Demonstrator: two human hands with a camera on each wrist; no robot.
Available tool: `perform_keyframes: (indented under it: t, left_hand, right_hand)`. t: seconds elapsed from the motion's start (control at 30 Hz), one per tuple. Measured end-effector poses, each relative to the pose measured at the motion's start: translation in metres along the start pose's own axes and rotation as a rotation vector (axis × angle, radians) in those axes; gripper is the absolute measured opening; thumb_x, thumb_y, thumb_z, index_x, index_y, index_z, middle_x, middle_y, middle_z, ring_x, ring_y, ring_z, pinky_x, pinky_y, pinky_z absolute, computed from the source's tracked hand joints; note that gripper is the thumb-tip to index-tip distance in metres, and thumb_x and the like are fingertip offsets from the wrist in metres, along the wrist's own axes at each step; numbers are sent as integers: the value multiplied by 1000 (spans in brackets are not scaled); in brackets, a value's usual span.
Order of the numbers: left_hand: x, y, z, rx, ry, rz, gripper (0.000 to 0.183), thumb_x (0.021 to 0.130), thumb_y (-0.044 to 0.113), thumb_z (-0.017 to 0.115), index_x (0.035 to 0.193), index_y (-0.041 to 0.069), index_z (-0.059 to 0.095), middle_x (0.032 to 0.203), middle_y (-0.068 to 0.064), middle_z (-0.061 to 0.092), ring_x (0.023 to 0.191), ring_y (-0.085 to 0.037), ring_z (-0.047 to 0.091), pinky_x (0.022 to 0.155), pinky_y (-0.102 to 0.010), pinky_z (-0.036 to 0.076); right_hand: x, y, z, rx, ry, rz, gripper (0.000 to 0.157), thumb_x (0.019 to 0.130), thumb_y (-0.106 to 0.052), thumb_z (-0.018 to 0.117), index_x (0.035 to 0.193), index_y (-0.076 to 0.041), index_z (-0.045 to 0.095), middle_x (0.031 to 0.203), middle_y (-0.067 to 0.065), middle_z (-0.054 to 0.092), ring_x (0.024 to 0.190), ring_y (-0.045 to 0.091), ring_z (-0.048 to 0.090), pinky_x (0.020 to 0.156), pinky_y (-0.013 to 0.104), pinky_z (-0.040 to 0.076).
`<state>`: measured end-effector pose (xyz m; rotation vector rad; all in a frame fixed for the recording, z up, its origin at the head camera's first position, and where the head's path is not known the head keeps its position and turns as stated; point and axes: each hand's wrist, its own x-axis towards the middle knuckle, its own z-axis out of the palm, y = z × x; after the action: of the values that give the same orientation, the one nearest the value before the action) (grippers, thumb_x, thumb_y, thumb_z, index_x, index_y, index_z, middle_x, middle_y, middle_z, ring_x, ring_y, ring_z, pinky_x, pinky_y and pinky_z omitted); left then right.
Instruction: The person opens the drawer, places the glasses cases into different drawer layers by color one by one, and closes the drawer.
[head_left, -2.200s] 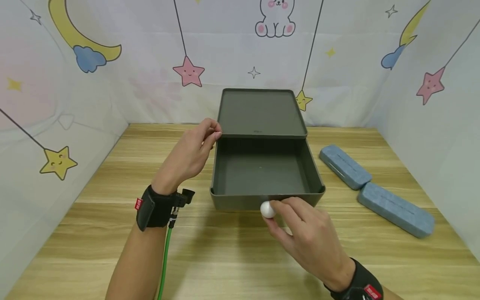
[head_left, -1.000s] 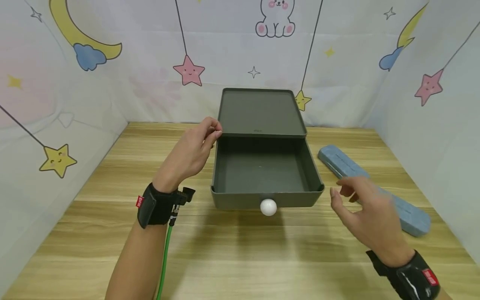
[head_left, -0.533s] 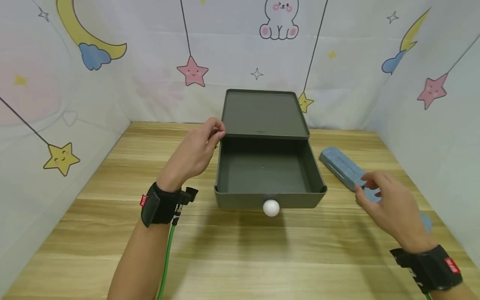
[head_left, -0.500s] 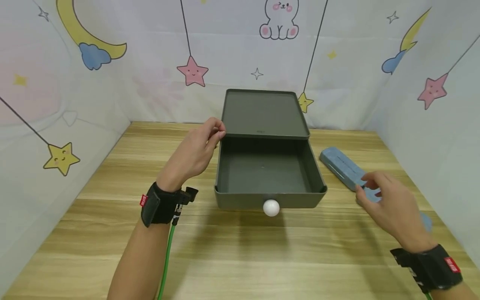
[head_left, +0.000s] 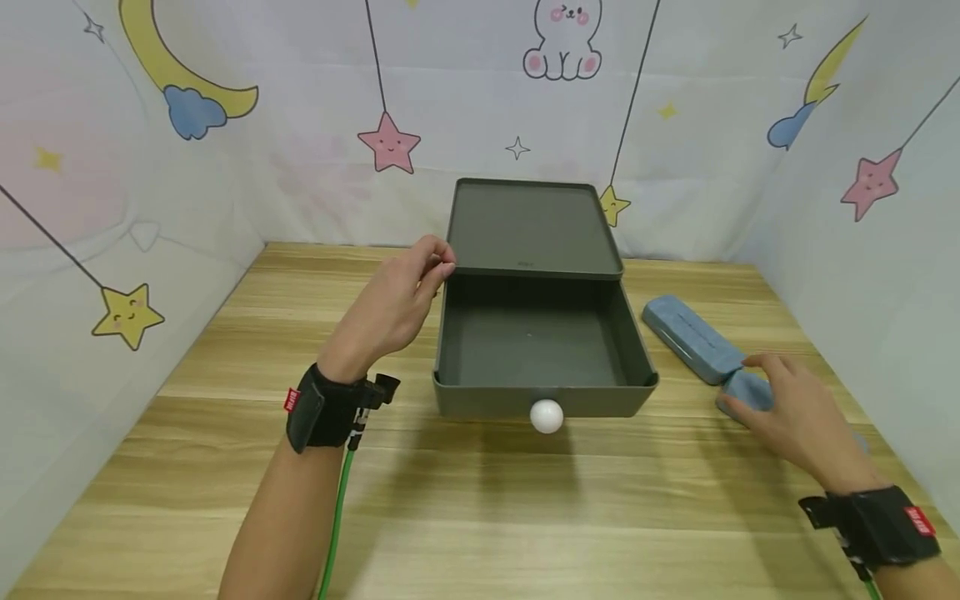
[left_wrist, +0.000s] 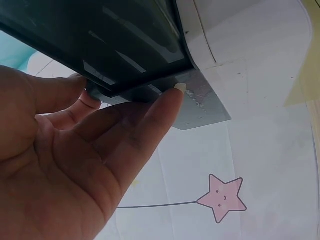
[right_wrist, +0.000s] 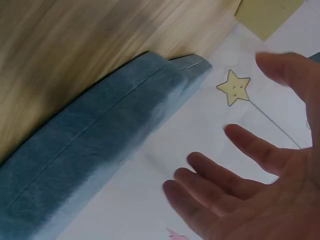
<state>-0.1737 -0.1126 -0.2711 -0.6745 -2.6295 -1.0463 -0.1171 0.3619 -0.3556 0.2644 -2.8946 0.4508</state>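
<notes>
A dark grey-green drawer box [head_left: 536, 225] stands at the back centre. Its drawer [head_left: 480, 402] is pulled out, empty inside, with a white round knob [head_left: 546, 417] on the front. My left hand [head_left: 390, 304] grips the casing's front left corner, thumb and fingertips at its edge in the left wrist view. At the right, my right hand [head_left: 806, 421] hovers over the nearer blue case [head_left: 746, 392], shaped like a glasses case, and hides much of it. The right wrist view shows that hand's fingers [right_wrist: 220, 190] spread and apart from the case.
Another blue case [head_left: 690, 337] lies behind the nearer one, end to end with it. Printed cloth walls [head_left: 315, 192] enclose the wooden table [head_left: 450, 517] at the back and both sides. A green cable [head_left: 337, 517] runs along the left forearm.
My right hand has let go of the white knob and moved right, over the nearer blue case, its fingers opening wider. My left hand has stayed at the casing's corner.
</notes>
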Motion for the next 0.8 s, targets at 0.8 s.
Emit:
perform_keyframes:
  t: [0.8]
  left_hand:
    - [0, 1, 0, 4, 0, -5, 17, 105, 23, 40, 110, 11, 50, 98, -6, 58, 81, -19, 47, 74, -37, 42]
  right_hand:
    - [-4, 42, 15, -173, -192, 52, 78, 80, -28, 75, 134, 13, 35, 113, 48, 44, 97, 60, 46, 72, 68, 43]
